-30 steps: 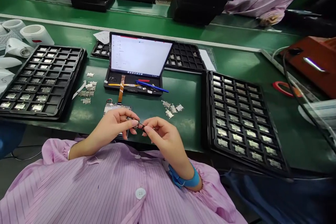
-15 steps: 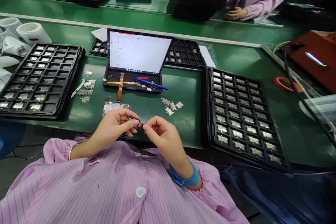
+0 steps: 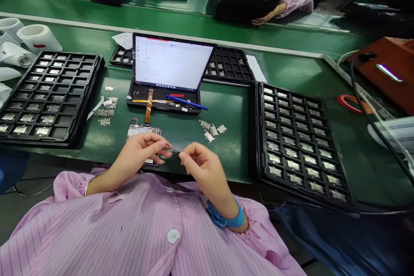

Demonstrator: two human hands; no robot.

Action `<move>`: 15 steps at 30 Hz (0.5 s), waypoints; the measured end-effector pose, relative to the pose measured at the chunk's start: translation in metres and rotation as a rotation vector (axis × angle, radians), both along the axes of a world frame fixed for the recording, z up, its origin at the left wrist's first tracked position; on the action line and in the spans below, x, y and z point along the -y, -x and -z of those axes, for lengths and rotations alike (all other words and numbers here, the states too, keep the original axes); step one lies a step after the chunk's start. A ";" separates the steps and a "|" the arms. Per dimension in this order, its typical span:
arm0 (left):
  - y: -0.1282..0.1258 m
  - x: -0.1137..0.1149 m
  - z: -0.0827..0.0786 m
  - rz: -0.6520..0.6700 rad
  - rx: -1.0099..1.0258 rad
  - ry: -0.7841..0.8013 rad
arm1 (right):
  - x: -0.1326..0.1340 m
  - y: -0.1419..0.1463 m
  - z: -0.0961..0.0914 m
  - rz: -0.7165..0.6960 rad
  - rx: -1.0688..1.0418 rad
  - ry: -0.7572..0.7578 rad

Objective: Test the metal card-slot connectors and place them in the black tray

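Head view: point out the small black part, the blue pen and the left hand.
small black part (image 3: 175,153), head view, middle.
blue pen (image 3: 186,102), head view, barrel.
left hand (image 3: 140,148), head view, back of hand.

A lilac pinstriped smock with gathered cuffs and a round white button is worn; a blue strap circles the right wrist, a thin silvery bangle the left wrist, and dark blue trousers are probably worn below.

Green workbench: black parts tray at left and black parts tray at right, both loaded with silver parts. Partly filled tray sits behind tablet. Loose silver parts left of it, second pile right. Circuit board front centre. Tape rolls back left, orange box far right.
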State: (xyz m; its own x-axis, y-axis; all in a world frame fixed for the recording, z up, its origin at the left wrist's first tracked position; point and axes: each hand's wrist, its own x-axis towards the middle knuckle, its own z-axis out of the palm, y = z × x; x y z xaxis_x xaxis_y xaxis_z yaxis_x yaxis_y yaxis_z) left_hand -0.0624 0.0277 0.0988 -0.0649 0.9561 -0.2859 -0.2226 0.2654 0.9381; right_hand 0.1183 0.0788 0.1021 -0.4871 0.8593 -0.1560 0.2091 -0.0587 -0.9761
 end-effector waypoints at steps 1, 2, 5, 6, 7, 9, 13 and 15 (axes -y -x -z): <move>0.001 0.000 0.001 -0.001 0.024 0.000 | 0.000 0.000 0.000 0.000 -0.010 0.023; 0.001 0.001 0.001 0.009 0.044 0.001 | -0.001 0.000 -0.001 -0.008 -0.019 0.052; 0.001 0.003 0.000 0.070 0.073 -0.013 | -0.001 0.000 0.000 -0.035 -0.033 0.115; 0.001 0.004 -0.001 0.084 0.074 -0.021 | -0.001 -0.001 0.000 -0.040 -0.034 0.120; 0.002 0.004 -0.001 0.093 0.073 -0.023 | -0.001 -0.002 0.001 -0.045 -0.035 0.121; 0.002 0.003 -0.002 0.101 0.068 -0.006 | -0.003 -0.003 0.003 -0.064 -0.036 0.118; 0.000 0.000 -0.001 0.102 0.048 0.074 | -0.004 -0.006 0.003 -0.066 -0.024 0.077; -0.002 0.002 -0.001 0.112 0.013 0.111 | -0.001 -0.008 0.001 -0.029 -0.018 0.036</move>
State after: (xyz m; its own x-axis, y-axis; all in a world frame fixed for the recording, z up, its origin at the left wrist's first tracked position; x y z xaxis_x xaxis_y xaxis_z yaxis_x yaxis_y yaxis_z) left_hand -0.0608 0.0252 0.0995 0.0447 0.9197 -0.3902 -0.1980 0.3909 0.8989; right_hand 0.1260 0.0799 0.1008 -0.5152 0.8386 -0.1770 0.1933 -0.0875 -0.9772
